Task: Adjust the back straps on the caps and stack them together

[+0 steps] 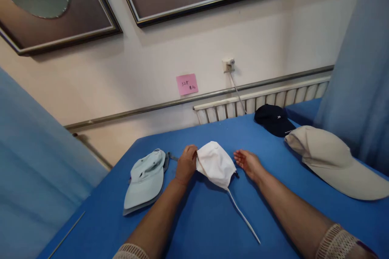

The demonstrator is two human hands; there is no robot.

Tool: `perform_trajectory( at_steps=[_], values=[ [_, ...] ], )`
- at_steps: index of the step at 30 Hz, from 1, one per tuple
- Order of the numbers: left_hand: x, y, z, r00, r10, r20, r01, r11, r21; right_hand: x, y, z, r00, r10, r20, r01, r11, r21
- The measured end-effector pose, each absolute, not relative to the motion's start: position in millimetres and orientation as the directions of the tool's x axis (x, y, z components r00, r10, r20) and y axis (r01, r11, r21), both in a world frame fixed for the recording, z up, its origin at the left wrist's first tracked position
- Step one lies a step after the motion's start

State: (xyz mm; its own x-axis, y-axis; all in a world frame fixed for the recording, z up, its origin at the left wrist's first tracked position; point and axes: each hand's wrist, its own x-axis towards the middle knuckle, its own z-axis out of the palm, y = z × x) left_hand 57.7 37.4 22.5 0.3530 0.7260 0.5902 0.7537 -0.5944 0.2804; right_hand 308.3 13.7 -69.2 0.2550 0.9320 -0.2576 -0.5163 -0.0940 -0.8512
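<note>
A white cloth hat (215, 164) is in the middle of the blue-covered table, its crown turned up. A long white strap (243, 214) trails from its near edge, and a small black piece shows at its right side. My left hand (186, 165) is closed on the hat's left edge, the thumb and fingers pinching the fabric. To the right of the hat, my right hand (247, 163) is apart from it, fingers stretched out and palm turned inward, holding nothing.
Stacked pale caps (146, 178) lie left of my left hand. A dark navy cap (273, 119) and a large beige long-brimmed cap (331, 162) lie on the right. Behind the blue table (206, 226) are a radiator (264, 99) and a plugged-in cord. Blue curtains (36, 149) hang at both sides.
</note>
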Motion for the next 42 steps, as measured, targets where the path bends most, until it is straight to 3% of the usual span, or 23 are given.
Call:
perform_trajectory(
  at_steps=[4, 7, 12, 14, 17, 20, 24, 29, 36, 39, 42],
  values=[
    [59, 61, 22, 0.27, 0.663, 0.699, 0.745, -0.603, 0.284, 297, 18, -75, 0.325, 0.929, -0.178, -0.329, -0.066, -0.942],
    [57, 68, 11, 0.129, 0.701, 0.702, 0.727, -0.548, 0.414, 297, 23, -82, 0.387, 0.916, -0.109, -0.148, -0.055, -0.987],
    [46, 44, -28, -0.243, 0.836, 0.492, 0.614, -0.261, 0.745, 302, 27, -88, 0.434, 0.901, 0.018, 0.155, -0.055, -0.986],
    [43, 29, -37, -0.255, 0.878, 0.404, 0.576, -0.198, 0.793, 301, 24, -87, 0.411, 0.91, 0.054, 0.245, -0.053, -0.968],
    [48, 5, -34, -0.096, 0.876, 0.473, 0.602, -0.327, 0.729, 296, 16, -83, 0.345, 0.934, 0.095, 0.352, -0.035, -0.935],
    [66, -17, -26, 0.216, 0.813, 0.542, 0.578, -0.553, 0.6, 293, 9, -79, 0.216, 0.965, 0.146, 0.557, 0.002, -0.83],
    [93, -38, -21, 0.624, 0.65, 0.434, 0.453, -0.753, 0.478, 294, 6, -76, 0.103, 0.978, 0.181, 0.728, 0.05, -0.684],
    [101, -40, -21, 0.768, 0.575, 0.282, 0.445, -0.795, 0.411, 297, 10, -74, 0.096, 0.978, 0.185, 0.78, 0.041, -0.624],
    [88, -29, -17, 0.723, 0.652, 0.226, 0.547, -0.741, 0.389, 303, 10, -72, 0.071, 0.975, 0.209, 0.701, 0.1, -0.706],
    [73, -18, -13, 0.631, 0.755, 0.178, 0.687, -0.65, 0.324, 299, 8, -74, 0.033, 0.986, 0.166, 0.543, 0.122, -0.831],
    [56, -5, -9, 0.522, 0.841, 0.144, 0.801, -0.541, 0.257, 288, 5, -77, -0.068, 0.993, 0.1, 0.255, 0.114, -0.96]
  ],
)
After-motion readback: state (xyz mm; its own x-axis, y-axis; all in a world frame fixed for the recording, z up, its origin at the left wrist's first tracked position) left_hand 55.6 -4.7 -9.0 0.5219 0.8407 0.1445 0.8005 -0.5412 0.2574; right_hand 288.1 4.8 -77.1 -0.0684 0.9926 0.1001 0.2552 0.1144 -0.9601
